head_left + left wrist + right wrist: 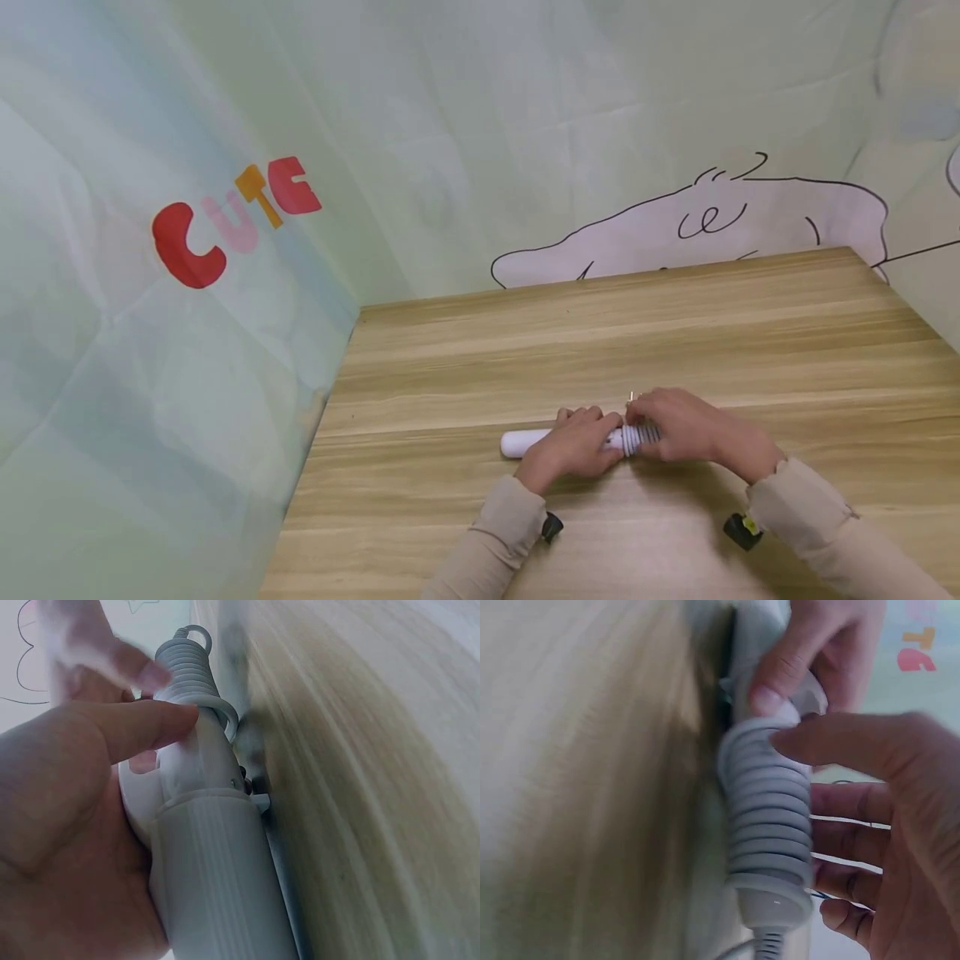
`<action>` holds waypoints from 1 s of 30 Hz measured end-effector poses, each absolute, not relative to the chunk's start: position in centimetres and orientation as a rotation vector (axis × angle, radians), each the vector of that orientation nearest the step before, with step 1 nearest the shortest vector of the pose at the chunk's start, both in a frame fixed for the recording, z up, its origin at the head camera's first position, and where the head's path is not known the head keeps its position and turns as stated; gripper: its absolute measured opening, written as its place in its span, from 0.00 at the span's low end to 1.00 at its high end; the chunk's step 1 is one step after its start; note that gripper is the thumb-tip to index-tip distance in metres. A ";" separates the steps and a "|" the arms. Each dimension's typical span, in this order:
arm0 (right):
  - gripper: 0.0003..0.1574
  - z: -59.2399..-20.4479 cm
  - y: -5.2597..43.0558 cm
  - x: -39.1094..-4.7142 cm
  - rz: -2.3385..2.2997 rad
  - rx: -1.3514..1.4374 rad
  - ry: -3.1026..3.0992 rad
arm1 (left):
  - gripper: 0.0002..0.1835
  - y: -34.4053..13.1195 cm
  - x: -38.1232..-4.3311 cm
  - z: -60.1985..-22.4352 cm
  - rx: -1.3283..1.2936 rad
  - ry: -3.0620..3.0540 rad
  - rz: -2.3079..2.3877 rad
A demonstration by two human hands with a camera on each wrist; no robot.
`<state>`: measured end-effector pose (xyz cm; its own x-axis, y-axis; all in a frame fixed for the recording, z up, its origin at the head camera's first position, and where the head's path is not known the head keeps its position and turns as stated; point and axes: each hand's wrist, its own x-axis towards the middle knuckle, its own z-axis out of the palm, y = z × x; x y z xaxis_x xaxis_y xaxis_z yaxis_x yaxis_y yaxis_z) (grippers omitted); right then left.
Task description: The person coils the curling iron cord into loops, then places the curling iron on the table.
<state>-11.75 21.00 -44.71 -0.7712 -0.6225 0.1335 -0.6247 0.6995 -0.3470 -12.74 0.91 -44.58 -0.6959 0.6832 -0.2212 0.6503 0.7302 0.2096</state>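
Note:
A white hair styling iron (519,443) lies lengthwise along the wooden table, its rounded end to the left. My left hand (576,443) grips its middle, thumb on top near the wound cord and fingers round the far side. Tight loops of grey-white cord (769,810) circle the handle end. Around those loops my right hand (686,427) is curled, its thumb (832,746) at the loop nearest the left hand and its fingers behind the coil. A small shiny metal piece (632,398) sticks up beside the right fingertips.
The wood-grain table (450,358) reaches back to a pale printed cloth wall (480,125) with a line drawing. Another cloth wall along the left side carries coloured letters (187,246). A dark wrist device (742,531) hangs under the right sleeve.

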 end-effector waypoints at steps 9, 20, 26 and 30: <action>0.20 -45.7 21.3 -11.1 0.633 1.028 -2.859 | 0.16 1.2 -12.9 -44.5 1.034 2.627 0.160; 0.21 -45.5 21.5 -11.1 0.637 1.028 -2.878 | 0.13 1.1 -13.1 -44.1 1.039 2.591 0.167; 0.24 -45.6 21.2 -10.9 0.601 1.047 -2.851 | 0.11 1.2 -13.0 -44.1 1.024 2.600 0.147; 0.27 -46.1 20.7 -10.7 0.532 1.105 -2.750 | 0.11 1.1 -13.0 -44.2 1.015 2.593 0.130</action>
<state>-10.73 20.73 -46.10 -0.7232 -0.6446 0.2479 -0.6906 0.6695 -0.2737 -12.98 1.14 -44.21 -0.6810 0.6727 -0.2892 0.6405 0.7387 0.2100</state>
